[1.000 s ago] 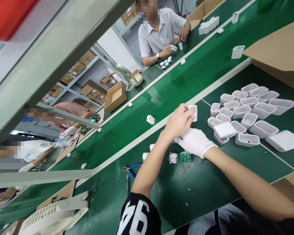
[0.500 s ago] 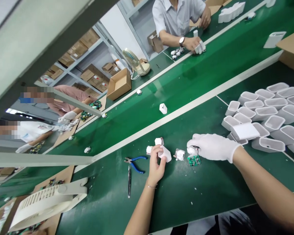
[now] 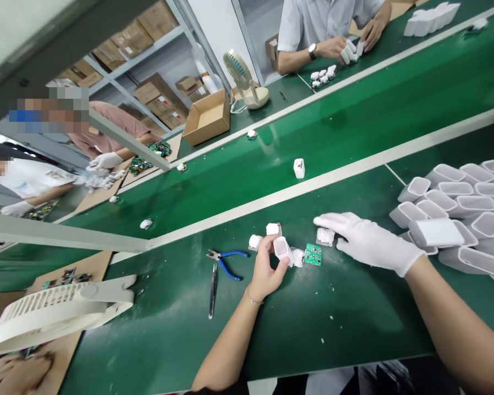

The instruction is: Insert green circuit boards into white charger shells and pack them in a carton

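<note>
My bare left hand (image 3: 267,267) grips a small white plastic housing (image 3: 280,248), its open end turned up toward me. White-topped circuit assemblies lie around that hand: one (image 3: 255,242) to its left, one (image 3: 273,229) behind it, and one (image 3: 298,257) just right of the housing. Beside the last lies a green circuit board (image 3: 313,254). My right hand (image 3: 364,241), in a white glove, hovers with fingers stretched and thumb apart, holding nothing. Just left of its thumb sits another white-topped assembly (image 3: 325,237).
Blue-handled pliers (image 3: 229,263) and tweezers (image 3: 213,291) lie left of my hands. White housings (image 3: 456,206) stand grouped at right. A green conveyor (image 3: 230,192) carrying a white housing (image 3: 298,168) runs behind a pale rail. A fan (image 3: 66,312) stands at left; co-workers sit opposite.
My right hand has let go of a white-topped assembly and opened, drawing slightly right. My left hand has turned the housing's opening upward. The view has shifted.
</note>
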A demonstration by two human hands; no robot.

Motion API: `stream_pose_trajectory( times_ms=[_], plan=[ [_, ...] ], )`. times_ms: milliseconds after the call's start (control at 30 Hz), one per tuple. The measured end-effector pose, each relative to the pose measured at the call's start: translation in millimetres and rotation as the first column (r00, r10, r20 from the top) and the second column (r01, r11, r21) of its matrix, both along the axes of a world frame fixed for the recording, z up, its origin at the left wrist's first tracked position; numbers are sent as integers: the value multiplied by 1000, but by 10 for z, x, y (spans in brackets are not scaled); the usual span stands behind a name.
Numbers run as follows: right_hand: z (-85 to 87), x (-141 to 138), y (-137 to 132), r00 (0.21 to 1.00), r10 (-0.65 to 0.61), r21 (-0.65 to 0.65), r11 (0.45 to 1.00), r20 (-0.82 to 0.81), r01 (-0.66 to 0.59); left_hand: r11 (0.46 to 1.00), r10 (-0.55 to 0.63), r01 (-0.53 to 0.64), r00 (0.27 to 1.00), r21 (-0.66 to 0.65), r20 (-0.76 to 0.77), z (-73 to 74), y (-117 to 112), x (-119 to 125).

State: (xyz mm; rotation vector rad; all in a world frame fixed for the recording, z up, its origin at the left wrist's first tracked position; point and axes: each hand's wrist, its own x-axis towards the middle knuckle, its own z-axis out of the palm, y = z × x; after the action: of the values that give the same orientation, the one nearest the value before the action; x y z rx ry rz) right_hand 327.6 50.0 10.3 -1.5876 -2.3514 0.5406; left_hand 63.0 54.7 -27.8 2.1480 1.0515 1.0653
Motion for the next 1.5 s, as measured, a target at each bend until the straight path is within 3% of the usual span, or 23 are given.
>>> stream_pose_trajectory(
  times_ms=[67, 233, 400, 600, 700, 833, 933, 1233, 1500],
  plan=[
    [-43, -1, 12, 991, 128, 1, 992, -23, -128, 1000, -18, 18, 1000, 10, -4, 10, 2, 4],
    [-85, -68, 51, 999, -15, -20, 1000, 41, 16, 997, -56, 59, 997, 48, -59, 55, -2, 23],
    [-93, -44, 68, 999, -9, -9, 1000, 31, 10, 994, -105, 105, 994, 42, -19, 57, -14, 35],
    [43, -207, -4, 955, -15, 177, 982, -297, 71, 991, -76, 84, 994, 103, -80, 18, -7, -1],
    [151, -293, -90, 926, 19, 192, 980, -378, 58, 985, -87, 108, 985, 138, -149, 31, 7, -1],
    [232, -364, -158, 943, 199, 220, 965, -267, -141, 960, -134, 173, 974, 221, -181, 82, 20, 35],
    [241, -386, -163, 941, 252, 236, 951, -227, -198, 949, -154, 192, 974, 249, -165, 108, 25, 57],
    [247, -379, -158, 931, 281, 201, 951, -233, -236, 951, -148, 182, 978, 250, -147, 106, 26, 56],
    [240, -378, -156, 940, 281, 188, 951, -192, -246, 922, -174, 190, 982, 337, -76, 108, 38, 90]
  ],
)
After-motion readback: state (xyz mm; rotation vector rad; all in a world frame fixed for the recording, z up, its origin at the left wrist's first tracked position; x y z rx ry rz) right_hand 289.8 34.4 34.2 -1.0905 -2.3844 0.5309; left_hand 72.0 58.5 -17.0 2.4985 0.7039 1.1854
